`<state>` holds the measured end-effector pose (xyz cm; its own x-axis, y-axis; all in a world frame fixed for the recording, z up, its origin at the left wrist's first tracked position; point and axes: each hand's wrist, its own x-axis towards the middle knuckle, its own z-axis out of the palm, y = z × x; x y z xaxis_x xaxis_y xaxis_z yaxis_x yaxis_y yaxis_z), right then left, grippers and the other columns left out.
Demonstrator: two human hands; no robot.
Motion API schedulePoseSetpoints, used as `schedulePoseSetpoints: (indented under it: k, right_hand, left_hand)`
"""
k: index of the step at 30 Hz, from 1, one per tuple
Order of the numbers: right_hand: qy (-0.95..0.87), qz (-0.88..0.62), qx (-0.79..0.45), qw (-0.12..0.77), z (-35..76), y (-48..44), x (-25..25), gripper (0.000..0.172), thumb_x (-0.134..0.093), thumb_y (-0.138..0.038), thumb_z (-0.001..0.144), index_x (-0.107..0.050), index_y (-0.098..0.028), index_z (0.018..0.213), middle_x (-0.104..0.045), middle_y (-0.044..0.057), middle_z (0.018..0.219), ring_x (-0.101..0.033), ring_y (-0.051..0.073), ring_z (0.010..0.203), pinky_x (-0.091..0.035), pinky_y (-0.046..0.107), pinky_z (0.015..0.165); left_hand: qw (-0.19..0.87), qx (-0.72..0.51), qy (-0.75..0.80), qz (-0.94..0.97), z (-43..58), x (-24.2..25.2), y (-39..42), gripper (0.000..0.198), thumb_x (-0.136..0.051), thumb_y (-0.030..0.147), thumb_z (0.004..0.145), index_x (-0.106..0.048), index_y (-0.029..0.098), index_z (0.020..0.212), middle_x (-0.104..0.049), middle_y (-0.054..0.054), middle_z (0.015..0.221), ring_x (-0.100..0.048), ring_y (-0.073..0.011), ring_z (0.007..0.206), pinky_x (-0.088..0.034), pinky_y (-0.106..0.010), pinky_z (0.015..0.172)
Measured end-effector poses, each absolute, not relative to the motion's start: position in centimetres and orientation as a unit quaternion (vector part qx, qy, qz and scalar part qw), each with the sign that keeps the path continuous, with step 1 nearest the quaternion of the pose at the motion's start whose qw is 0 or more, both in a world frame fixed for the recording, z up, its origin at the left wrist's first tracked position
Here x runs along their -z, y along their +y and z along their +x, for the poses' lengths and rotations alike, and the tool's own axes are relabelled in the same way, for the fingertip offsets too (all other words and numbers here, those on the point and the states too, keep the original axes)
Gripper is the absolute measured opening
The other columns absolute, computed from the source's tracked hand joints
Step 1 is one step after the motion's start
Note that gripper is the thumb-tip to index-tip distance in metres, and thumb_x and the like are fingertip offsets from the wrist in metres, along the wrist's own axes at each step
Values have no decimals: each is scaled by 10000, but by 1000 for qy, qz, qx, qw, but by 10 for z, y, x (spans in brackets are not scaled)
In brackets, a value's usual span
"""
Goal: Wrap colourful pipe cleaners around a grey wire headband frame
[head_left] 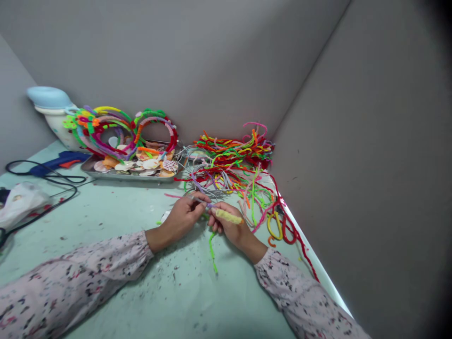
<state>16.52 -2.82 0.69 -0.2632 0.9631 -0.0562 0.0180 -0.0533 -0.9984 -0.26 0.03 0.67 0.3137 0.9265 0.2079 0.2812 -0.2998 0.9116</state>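
Well, the left hand [183,219] is closed narrow, pinching a thin lilac pipe cleaner [201,201] between thumb and fingers. The right hand [228,225] is curled just beside it, holding a short, fuzzy yellow chenille stem [229,216] and the lilac strand's near end. One bristly green pipe cleaner [212,252] dangles below the hands, its lower end reaching down toward the table. Both forearms rest in two speckled pale pink sleeves [74,268], and specks of debris scatter the mottled pale green table [106,221] beneath them.

Just beyond the hands lies a tangled heap of thin grey hoops [212,176], and behind it sprawls a mass of many red, orange, green and pink pipe cleaners [233,150]. Two loose loops, one yellow [274,226] and one red [289,233], lie toward the right edge of the table. Farther left, a shallow metal tray [129,176] carries roughly a dozen scallop seashells [150,165], with several chenille-wrapped hoops [155,132] leaning upright behind it. In the far corner stands one white pot with a pale blue lid [49,98]. One blue glue gun [58,161] trails a black cord [42,190] near a crumpled white plastic bag [19,205]. Three smooth grey panels [360,165] box in the table.
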Motion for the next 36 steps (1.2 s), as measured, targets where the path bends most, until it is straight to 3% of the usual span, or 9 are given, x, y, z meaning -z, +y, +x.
schedulePoseSetpoints:
  k: [5,15,20,28,36]
  right_hand:
    - [-554,-446,-558,428,165,-29,-4,202,-516,-367,863,-561,-179,808,-570,-18,598,-504,99,489,-368,209,454]
    - [-593,-457,-494,443,165,-33,1,236,-499,-395,902,-594,-193,825,-587,-7,654,-530,118,553,-411,224,505]
    - [-636,-468,-428,440,166,-34,10,244,-457,-409,933,-610,-220,910,-611,0,697,-553,134,590,-416,236,523]
    - [-661,-470,-387,439,168,-33,8,250,-429,-394,953,-589,-213,891,-617,-7,694,-563,131,602,-422,242,554]
    - [-675,-472,-366,433,168,-34,10,240,-424,-391,957,-587,-221,910,-619,-9,703,-560,131,600,-420,243,551]
  left_hand:
    - [402,-397,437,700,-1,-10,-1,197,-499,266,862,-638,148,937,-627,-27,815,-543,-139,688,-418,-239,606]
    - [404,-432,434,680,2,-3,0,194,-543,316,859,-643,159,913,-671,-64,896,-612,-188,837,-483,-289,734]
    - [397,-434,437,680,1,-2,-1,206,-549,332,856,-651,164,918,-671,-57,859,-612,-179,804,-492,-299,734]
    - [407,-423,441,679,2,-6,-1,257,-547,379,859,-642,155,942,-657,-27,750,-615,-177,744,-485,-281,668]
    - [329,-399,466,718,-1,1,3,266,-508,389,880,-657,175,932,-683,-57,947,-619,-206,935,-474,-322,861]
